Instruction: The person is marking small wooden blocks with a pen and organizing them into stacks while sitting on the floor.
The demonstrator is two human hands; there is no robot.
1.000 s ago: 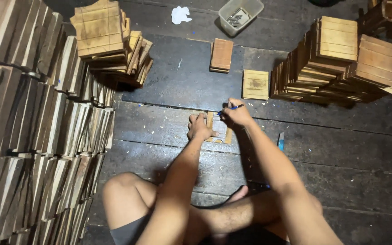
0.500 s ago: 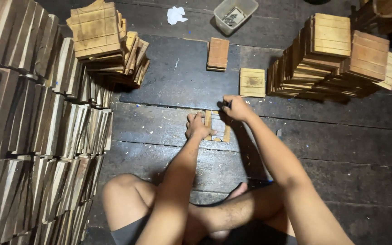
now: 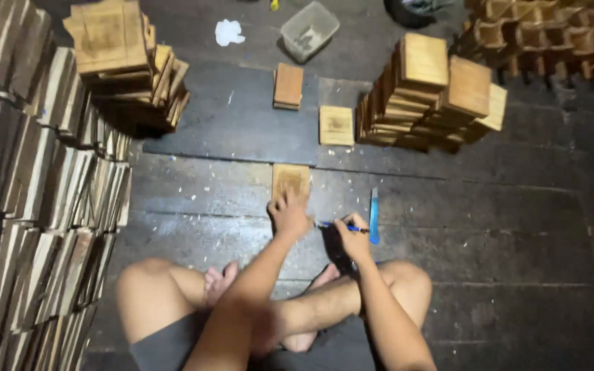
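I sit cross-legged on a dark plank floor. My left hand (image 3: 289, 214) presses down on the near end of a small square wooden board (image 3: 291, 180) lying flat in front of me. My right hand (image 3: 352, 237) is closed around a blue pen (image 3: 342, 226), held just right of the board and off its surface. A blue flat tool (image 3: 374, 216) lies on the floor beside my right hand.
Tall rows of stacked boards (image 3: 29, 206) line the left. One pile of boards (image 3: 125, 62) stands at the back left, another pile (image 3: 434, 96) at the back right. Two single boards (image 3: 288, 86) (image 3: 336, 125), a clear plastic tub (image 3: 309, 31) and crumpled white paper (image 3: 228, 31) lie beyond.
My right hand with the pen has drawn back off the board toward me. The view has tilted, so the board and hands sit lower in the frame.
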